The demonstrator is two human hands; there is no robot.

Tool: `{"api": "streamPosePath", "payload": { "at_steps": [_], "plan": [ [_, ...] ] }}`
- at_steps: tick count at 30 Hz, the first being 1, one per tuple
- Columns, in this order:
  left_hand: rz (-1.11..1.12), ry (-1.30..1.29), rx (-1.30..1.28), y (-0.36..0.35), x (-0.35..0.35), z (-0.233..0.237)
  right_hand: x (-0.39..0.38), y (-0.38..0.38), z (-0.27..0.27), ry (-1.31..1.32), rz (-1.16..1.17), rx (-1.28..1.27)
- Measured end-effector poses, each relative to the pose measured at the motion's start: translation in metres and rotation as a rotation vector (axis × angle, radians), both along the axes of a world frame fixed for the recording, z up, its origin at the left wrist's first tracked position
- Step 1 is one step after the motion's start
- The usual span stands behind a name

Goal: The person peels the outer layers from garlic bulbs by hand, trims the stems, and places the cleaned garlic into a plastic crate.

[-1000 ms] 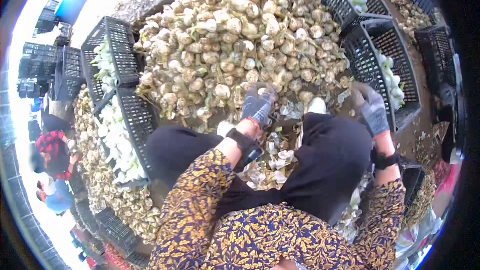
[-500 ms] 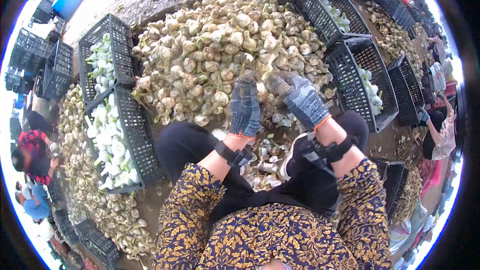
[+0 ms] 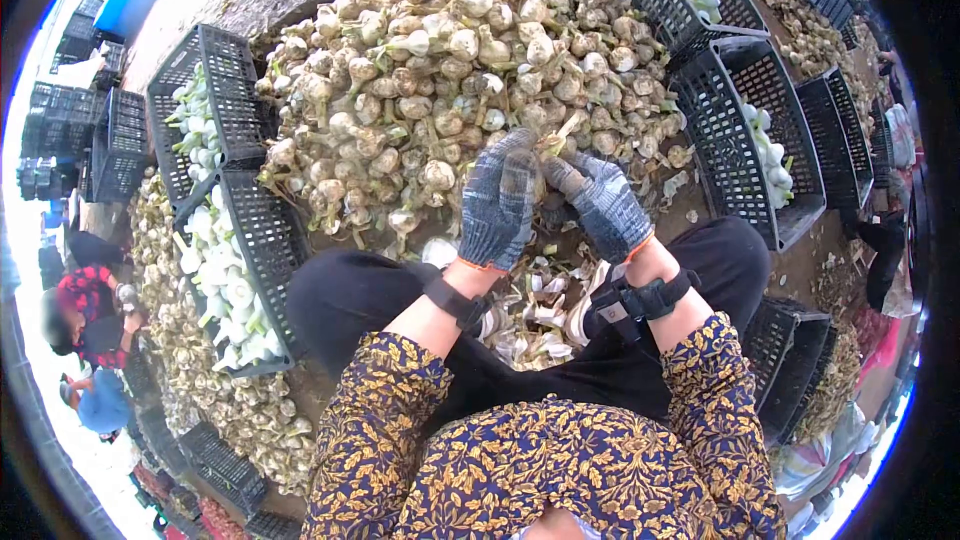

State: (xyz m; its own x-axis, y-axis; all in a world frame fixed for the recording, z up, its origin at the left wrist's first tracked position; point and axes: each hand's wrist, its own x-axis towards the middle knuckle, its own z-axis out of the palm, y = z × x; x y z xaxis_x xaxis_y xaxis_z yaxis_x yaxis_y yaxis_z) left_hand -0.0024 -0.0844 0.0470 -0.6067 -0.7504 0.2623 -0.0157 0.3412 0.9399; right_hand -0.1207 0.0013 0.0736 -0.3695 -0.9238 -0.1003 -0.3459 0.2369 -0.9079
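My left hand (image 3: 500, 198), in a grey knitted glove with an orange cuff, is closed with its fingers curled inward. Against it is my right hand (image 3: 608, 205), gloved the same way, its fingers pinched together. A garlic bulb's pale dry stem and husk (image 3: 562, 136) stick up between the fingertips of both hands; the bulb itself is mostly hidden by the gloves. Just beyond lies a big heap of unpeeled garlic (image 3: 430, 90), dirty and with stems on. Loose husks (image 3: 540, 315) cover the ground under my hands, between my shoes.
Black crates with cleaned white garlic stand at left (image 3: 262, 260) and right (image 3: 735, 155). More garlic (image 3: 190, 340) is piled behind the left crates. Another person in a red checked top (image 3: 92, 290) sits at far left. A dark crate (image 3: 790, 360) is by my right knee.
My hands have drawn closer together, and the stem now points up between the fingertips. The whole view has shifted slightly, with the heap appearing higher in it.
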Motion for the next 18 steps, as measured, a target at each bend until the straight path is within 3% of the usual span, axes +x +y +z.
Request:
{"api": "streamPosePath", "payload": {
  "at_steps": [3, 5, 6, 8, 9, 11, 12, 14, 18],
  "plan": [
    [-0.014, -0.014, 0.016, 0.003, -0.004, 0.0, -0.008, 0.004, -0.007, -0.059, -0.035, 0.046],
    [-0.022, -0.024, 0.047, 0.006, -0.008, 0.0, -0.013, 0.009, -0.025, 0.256, 0.066, -0.16],
    [-0.021, -0.041, 0.063, 0.007, -0.01, -0.002, -0.013, 0.01, -0.022, 0.251, 0.06, -0.16],
    [-0.022, -0.063, 0.077, 0.007, -0.011, -0.006, -0.01, 0.01, -0.011, -0.006, -0.039, 0.011],
    [-0.038, -0.058, 0.086, 0.007, -0.012, -0.01, -0.01, 0.011, -0.014, -0.011, -0.044, 0.008],
    [-0.055, -0.056, 0.092, 0.006, -0.014, -0.015, -0.011, 0.011, -0.022, -0.836, -0.292, 0.037],
    [-0.068, -0.118, 0.058, 0.005, -0.014, -0.016, -0.011, 0.011, -0.016, -0.841, -0.294, 0.036],
    [-0.085, -0.184, 0.022, 0.006, -0.015, -0.018, -0.012, 0.009, 0.0, -0.256, -0.215, 0.11],
    [-0.065, -0.154, -0.019, 0.011, -0.018, -0.016, -0.015, 0.014, -0.008, -0.324, -0.224, 0.115]
  ]
}}
